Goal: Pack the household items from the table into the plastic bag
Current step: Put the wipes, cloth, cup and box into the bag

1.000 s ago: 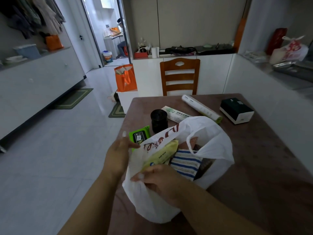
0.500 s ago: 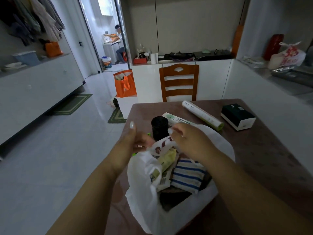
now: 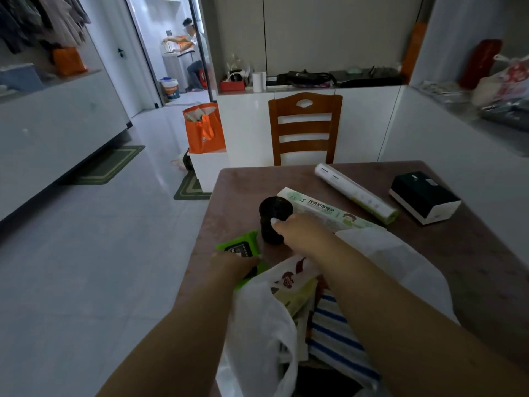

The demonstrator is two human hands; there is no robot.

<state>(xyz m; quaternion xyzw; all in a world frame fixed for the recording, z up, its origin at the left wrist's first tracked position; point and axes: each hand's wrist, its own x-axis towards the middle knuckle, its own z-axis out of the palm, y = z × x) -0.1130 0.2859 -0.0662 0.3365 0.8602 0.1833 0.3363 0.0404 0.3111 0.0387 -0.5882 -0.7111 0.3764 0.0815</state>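
Note:
A white plastic bag (image 3: pixel 263 333) lies open on the brown table (image 3: pixel 472 253), holding a blue-striped cloth (image 3: pixel 335 336) and a yellowish packet (image 3: pixel 294 296). My left hand (image 3: pixel 232 266) rests on a green wipes pack (image 3: pixel 242 249) at the table's left edge, fingers curled over it. My right hand (image 3: pixel 297 227) wraps around a black cylindrical jar (image 3: pixel 273 216) standing just beyond the bag. Behind the jar lie a long pale-green box (image 3: pixel 323 209) and a white roll (image 3: pixel 355 193). A black-and-white box (image 3: pixel 423 197) sits at the far right.
A wooden chair (image 3: pixel 305 127) stands at the table's far side against white cabinets. An orange tote bag (image 3: pixel 203 128) sits on a white box to the left. Tiled floor with green mats opens to the left. A person sits in the far doorway.
Both hands let go of the bag's rim. My left hand dropped onto the green wipes pack and my right hand reached forward onto the black jar.

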